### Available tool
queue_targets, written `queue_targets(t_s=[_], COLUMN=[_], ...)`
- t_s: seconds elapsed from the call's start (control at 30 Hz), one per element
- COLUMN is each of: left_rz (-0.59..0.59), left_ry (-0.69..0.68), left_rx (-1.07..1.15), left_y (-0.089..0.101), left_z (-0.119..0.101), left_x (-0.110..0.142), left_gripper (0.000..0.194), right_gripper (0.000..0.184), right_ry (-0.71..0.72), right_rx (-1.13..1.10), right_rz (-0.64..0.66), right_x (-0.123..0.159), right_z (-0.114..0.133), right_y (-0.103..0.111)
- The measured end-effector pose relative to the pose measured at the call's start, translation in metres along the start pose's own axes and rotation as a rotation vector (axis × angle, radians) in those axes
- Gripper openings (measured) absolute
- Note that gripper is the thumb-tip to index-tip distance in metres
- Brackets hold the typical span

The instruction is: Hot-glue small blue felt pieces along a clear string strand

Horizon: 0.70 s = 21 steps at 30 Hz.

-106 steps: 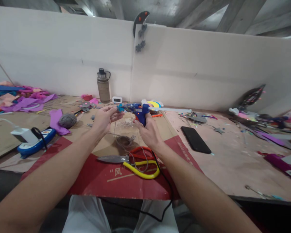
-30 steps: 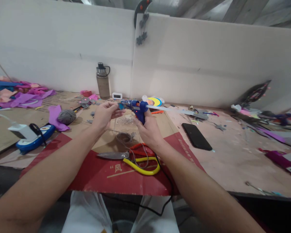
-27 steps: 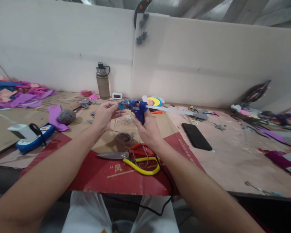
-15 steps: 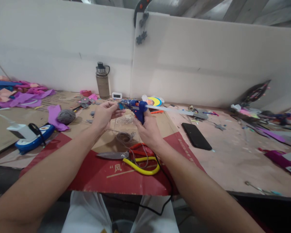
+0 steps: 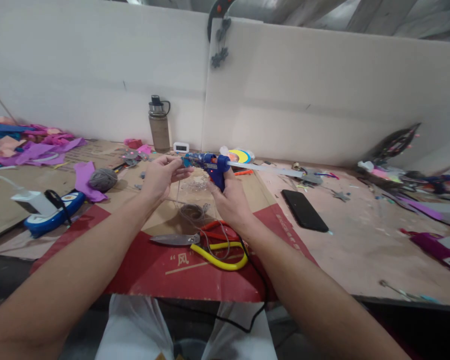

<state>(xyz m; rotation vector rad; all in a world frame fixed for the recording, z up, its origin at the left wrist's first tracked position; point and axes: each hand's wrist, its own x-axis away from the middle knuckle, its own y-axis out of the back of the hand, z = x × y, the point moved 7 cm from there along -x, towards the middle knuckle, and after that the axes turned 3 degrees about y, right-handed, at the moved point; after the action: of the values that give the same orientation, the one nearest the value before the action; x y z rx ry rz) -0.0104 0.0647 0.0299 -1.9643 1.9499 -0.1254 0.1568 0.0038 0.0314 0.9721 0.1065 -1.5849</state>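
My right hand [image 5: 230,197] is wrapped round the handle of a blue hot glue gun [image 5: 217,170], which points left over the cardboard. A long translucent glue stick [image 5: 264,169] sticks out of its back end. At the gun's nozzle, my left hand [image 5: 162,176] has thumb and fingers pinched together; whatever they hold is too small and hidden to name. A thin grey yarn [image 5: 189,214] runs from below these fingers to a loose coil on the cardboard. Nearer to me lie scissors [image 5: 219,257] with red and yellow handles, blades pointing left, partly under loops of yarn.
Red-and-brown cardboard [image 5: 142,272] covers the table's middle. A black phone [image 5: 303,210] lies to the right. On the left are a grey yarn ball [image 5: 102,179], a blue power strip [image 5: 54,214] and purple scraps [image 5: 41,155]. A bottle [image 5: 159,127] stands against the white partition.
Almost nothing differs. The glue gun has shifted very slightly to the right in view, while both hands keep their grip.
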Motion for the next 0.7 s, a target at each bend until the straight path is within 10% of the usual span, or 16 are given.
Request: queue_targets(t_s=[0.7], left_rz=[0.026], left_ry=[-0.028], left_rx=[-0.014], left_y=[0.0009], left_z=[0.0004], left_x=[-0.0019], left_gripper=[0.012], right_gripper=[0.039], right_ry=[0.013], right_rx=[0.023], right_rz=[0.005], right_x=[0.001], right_z=[0.002], right_y=[0.0007])
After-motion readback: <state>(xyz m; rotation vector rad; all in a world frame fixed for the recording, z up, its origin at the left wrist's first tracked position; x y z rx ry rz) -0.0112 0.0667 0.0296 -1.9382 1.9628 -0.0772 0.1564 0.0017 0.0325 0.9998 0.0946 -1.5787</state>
